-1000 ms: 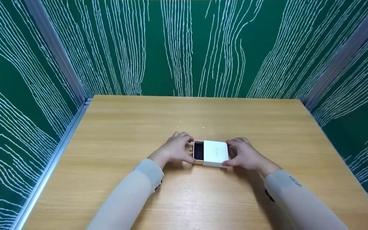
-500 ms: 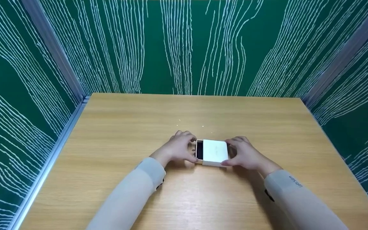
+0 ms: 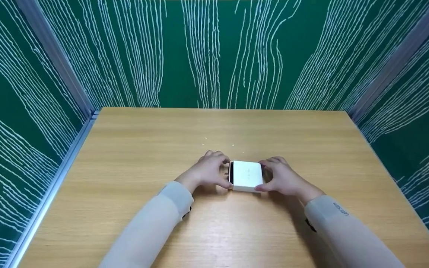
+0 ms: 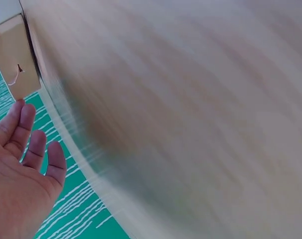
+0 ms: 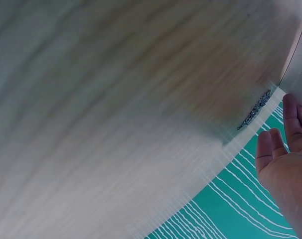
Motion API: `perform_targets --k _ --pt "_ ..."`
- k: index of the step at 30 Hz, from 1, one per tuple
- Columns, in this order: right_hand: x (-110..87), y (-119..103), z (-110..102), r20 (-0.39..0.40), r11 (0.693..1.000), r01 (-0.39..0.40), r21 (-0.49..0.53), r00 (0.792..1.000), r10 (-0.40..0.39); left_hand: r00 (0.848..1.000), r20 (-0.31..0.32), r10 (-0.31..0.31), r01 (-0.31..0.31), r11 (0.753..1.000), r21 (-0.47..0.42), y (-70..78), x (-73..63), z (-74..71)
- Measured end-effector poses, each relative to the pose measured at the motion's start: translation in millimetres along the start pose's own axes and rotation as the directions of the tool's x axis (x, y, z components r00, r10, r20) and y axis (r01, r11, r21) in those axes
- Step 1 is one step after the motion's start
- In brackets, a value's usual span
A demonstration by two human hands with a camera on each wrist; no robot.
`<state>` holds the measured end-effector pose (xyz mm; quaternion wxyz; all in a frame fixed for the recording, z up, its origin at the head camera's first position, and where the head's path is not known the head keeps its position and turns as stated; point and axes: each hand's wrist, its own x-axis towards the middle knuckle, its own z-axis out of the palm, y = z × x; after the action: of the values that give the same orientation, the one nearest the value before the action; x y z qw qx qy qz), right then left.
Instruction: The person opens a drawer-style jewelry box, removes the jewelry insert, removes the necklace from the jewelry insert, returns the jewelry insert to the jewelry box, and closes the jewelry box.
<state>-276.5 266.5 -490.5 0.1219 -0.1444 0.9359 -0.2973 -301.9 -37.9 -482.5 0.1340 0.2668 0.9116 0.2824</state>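
Note:
A small white drawer box lies flat on the wooden table. Its white sleeve [image 3: 248, 173] covers nearly all of the inner drawer [image 3: 231, 175], and only a thin dark strip shows at the left side. My left hand [image 3: 210, 171] pinches the drawer end between thumb and fingers. Opposite it, my right hand [image 3: 282, 176] grips the sleeve by its near and far sides. The left wrist view shows the tan drawer front [image 4: 16, 55] with a small slit or tab in it. At the right wrist view's edge, part of the sleeve [image 5: 298, 74] touches the fingertips.
Several tiny pale specks [image 3: 233, 145] lie on the wooden table [image 3: 143, 145] beyond the box. Green walls [image 3: 184, 56] with white wavy lines enclose the back and sides. Metal posts [image 3: 56, 56] stand at the corners.
My left hand has pushed the drawer rightward into the sleeve, so the dark opening has narrowed to a strip. The right hand has kept its grip on the sleeve.

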Motion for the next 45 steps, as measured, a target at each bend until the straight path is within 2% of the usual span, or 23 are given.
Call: perform_targets --k 6,15,29,36,45 --pt "-0.1 3.0 -0.3 -0.008 0.999 0.040 -0.008 0.999 -0.040 1.000 0.001 0.016 -0.016 1.000 -0.016 0.5 1.7 0.8" --pt "-0.9 3.3 -1.6 -0.017 1.000 0.025 -0.011 1.000 -0.025 0.999 -0.004 0.032 -0.033 0.999 -0.027 -0.1 -0.6 -2.7" --pt "-3.1 2.4 0.6 -0.007 1.000 0.017 -0.001 1.000 -0.017 1.000 -0.002 0.025 -0.025 0.999 0.031 3.2 3.9 2.1" --pt "-2.7 4.7 1.7 -0.006 1.000 0.020 -0.007 1.000 -0.020 1.000 0.018 0.023 -0.023 1.000 -0.005 5.6 5.9 3.8" --pt "-0.7 3.3 2.9 -0.014 1.000 0.018 0.002 1.000 -0.018 1.000 0.012 0.004 -0.004 1.000 -0.018 7.4 6.1 5.1"
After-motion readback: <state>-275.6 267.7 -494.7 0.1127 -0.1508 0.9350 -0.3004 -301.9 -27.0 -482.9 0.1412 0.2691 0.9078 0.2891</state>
